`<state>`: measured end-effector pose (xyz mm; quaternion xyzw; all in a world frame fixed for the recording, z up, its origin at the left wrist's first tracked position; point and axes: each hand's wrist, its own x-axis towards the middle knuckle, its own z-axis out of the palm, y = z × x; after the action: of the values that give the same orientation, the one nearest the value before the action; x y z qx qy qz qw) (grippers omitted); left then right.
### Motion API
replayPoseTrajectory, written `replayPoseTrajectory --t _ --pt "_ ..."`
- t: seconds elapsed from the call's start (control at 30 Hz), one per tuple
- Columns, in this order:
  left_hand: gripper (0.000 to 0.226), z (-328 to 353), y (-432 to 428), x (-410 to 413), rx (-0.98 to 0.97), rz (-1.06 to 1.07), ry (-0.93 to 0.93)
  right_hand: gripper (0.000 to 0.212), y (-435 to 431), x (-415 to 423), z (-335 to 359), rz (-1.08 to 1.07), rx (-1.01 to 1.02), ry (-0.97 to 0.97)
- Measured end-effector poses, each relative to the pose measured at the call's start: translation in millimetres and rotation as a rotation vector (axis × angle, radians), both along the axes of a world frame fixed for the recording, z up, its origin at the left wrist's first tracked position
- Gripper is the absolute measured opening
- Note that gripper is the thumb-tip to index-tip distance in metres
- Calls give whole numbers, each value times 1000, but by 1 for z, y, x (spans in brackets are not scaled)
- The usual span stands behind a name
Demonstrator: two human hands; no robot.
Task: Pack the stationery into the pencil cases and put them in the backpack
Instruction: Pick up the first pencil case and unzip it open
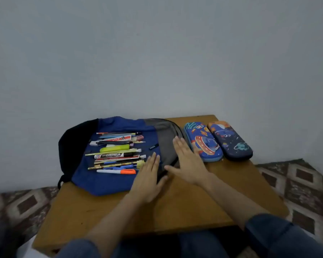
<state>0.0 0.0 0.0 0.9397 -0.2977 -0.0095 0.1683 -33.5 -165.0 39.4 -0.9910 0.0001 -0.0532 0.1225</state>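
A blue, grey and black backpack point(108, 181) lies flat on a low wooden table point(104, 211). Several pens, pencils, markers and glue tubes point(117, 151) lie in a row on its blue panel. To its right rest two closed pencil cases side by side: a bright blue one point(203, 142) with a space print and a dark navy one point(231, 140). My left hand point(147, 181) hovers flat, fingers apart, at the right end of the stationery. My right hand point(186, 161) is spread flat over the backpack's grey part, just left of the bright blue case. Neither hand holds anything.
A plain grey wall stands right behind the table. A patterned brown and cream carpet point(296, 183) covers the floor on both sides. My knees in dark jeans point(280, 237) sit at the table's near edge.
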Motion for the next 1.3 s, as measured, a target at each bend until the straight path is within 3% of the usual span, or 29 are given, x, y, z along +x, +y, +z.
replayPoseTrajectory --t 0.13,0.33,0.43,0.6,0.73,0.9,1.03,1.13,1.3 --pt "70 -23 0 -17 69 -33 67 83 9 -14 -31 57 -41 148" --pt "65 -37 4 -20 143 -32 12 76 15 -16 -54 86 -101 176" --pt "64 -40 4 -22 116 -25 7 102 16 -15 -59 99 -133 163" --pt "72 -45 18 -24 82 32 2 117 16 -14 -75 94 -107 136" --pt "103 -45 46 -21 136 46 12 103 14 -15 -77 68 -31 170" --pt "119 -44 69 -20 174 202 10 97 15 -14 -77 79 -63 171" --pt "99 -43 64 -21 224 404 33 105 13 -11 -82 92 -105 148" --pt "88 -42 63 -18 243 439 95 111 13 -7 -82 97 -90 177" --pt "90 -39 63 0 263 400 129 77 14 7 -72 61 -84 226"
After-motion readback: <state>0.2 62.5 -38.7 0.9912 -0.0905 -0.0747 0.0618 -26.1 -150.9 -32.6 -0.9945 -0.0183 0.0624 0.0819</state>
